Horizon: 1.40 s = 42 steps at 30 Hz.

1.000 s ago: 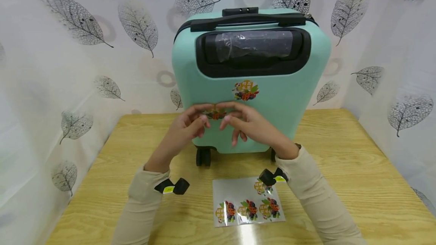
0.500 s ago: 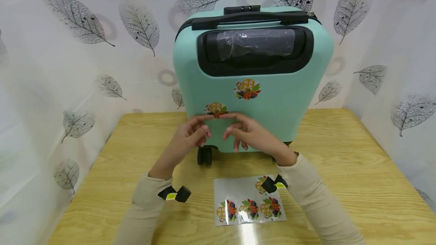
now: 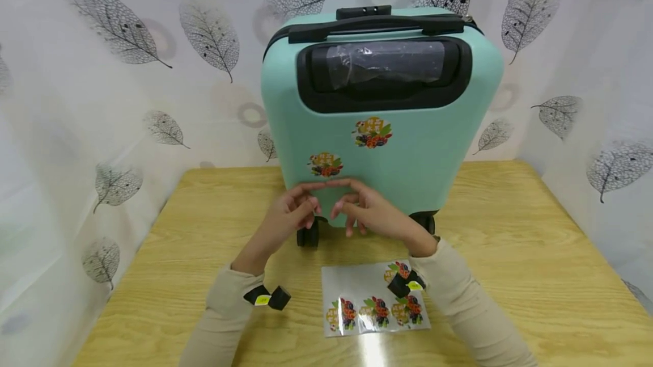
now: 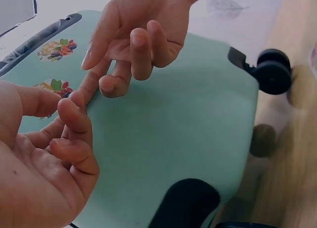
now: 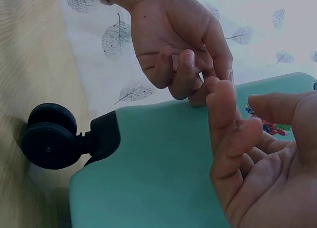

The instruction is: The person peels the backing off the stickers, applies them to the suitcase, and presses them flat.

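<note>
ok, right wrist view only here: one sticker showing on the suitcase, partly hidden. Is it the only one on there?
Observer: No, the head view shows two: an upper sticker and, below and left of it, a lower sticker.
Operator: Any more elsewhere?
Observer: Yes, on a sheet lying on the table in front of the suitcase.
Operator: How many?
Observer: Four: three stickers in the near row, one sticker at the far right corner, partly behind the right wrist camera.
</note>
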Motion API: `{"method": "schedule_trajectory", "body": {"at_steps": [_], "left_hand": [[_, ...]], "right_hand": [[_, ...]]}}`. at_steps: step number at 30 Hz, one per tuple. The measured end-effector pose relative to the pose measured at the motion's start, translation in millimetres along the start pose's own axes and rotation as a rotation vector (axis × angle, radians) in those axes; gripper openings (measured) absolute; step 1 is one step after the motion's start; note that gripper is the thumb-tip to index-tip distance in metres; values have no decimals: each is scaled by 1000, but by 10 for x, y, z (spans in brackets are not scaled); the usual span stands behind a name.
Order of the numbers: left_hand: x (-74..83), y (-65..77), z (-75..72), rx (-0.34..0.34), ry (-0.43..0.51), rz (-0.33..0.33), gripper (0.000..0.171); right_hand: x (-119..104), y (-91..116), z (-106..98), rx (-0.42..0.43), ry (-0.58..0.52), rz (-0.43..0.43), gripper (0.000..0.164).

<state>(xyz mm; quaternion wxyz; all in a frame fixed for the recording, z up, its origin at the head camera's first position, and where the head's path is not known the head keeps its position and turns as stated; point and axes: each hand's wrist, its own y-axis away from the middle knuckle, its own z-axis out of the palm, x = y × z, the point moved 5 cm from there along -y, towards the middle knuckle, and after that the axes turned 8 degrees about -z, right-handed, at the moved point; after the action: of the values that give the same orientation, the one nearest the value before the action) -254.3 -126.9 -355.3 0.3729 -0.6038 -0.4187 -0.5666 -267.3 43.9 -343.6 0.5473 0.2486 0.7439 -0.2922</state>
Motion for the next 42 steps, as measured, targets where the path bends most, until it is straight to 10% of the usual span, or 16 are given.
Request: {"method": "schedule_trajectory", "body": {"at_steps": [19,32,42], "left_hand": [[-375,-85,257,-112,-184,-101,39],[-656,-223,584,-293,-362,-168,47],[-964,-279,719,-363,-425,-246,51]], "right_hand": [[156,614,-295,-25,94,55,43],[741,1143,-395,-36,2,315,48],[969,1374,-338,-77,-35,318,39]]}}
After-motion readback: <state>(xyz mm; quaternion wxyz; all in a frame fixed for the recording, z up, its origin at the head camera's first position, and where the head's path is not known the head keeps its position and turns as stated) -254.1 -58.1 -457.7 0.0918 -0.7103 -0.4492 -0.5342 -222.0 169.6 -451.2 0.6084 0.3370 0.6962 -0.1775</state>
